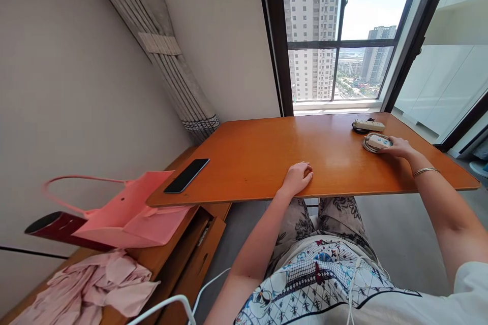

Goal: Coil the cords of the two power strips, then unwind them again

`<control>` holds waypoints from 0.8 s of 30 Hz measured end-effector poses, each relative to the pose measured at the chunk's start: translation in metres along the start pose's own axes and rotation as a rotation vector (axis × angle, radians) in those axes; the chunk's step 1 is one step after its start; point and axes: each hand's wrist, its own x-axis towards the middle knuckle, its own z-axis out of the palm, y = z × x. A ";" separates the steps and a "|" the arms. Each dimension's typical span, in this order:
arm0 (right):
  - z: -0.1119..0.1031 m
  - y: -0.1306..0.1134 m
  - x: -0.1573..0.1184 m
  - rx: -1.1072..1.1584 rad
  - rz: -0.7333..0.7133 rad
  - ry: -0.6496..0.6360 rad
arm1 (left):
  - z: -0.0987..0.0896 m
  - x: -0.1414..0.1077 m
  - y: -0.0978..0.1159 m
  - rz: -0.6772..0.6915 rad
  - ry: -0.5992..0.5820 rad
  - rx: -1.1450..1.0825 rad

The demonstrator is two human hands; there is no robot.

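My right hand [399, 147] grips the near end of a white power strip [378, 141] at the right of the table. Its pale cable [366, 143] lies coiled around it. Just behind lies a second, cream power strip [369, 125] with a black cord [358, 130], apart from my fingers. My left hand [298, 179] rests on the table's front edge, fingers loosely curled together, and nothing shows in it. Both hands are at the orange-brown wooden table [263, 152].
A black phone [186, 175] lies at the table's left end. Beyond that, a pink bag [129, 213], a dark red cylinder [64, 228] and pink cloth [95, 284] sit on a wooden cabinet [202, 249]. A window [339, 44] stands behind the table; a white cable [168, 304] runs below.
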 end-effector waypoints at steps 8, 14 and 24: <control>0.011 -0.036 -0.034 0.504 0.060 -0.112 | 0.001 0.000 -0.004 0.000 0.020 -0.012; 0.022 -0.097 -0.063 0.771 -0.093 -0.117 | 0.002 -0.001 -0.006 -0.049 0.024 -0.049; 0.013 -0.177 -0.097 1.010 -0.341 -0.126 | 0.008 -0.002 -0.014 -0.050 0.109 -0.337</control>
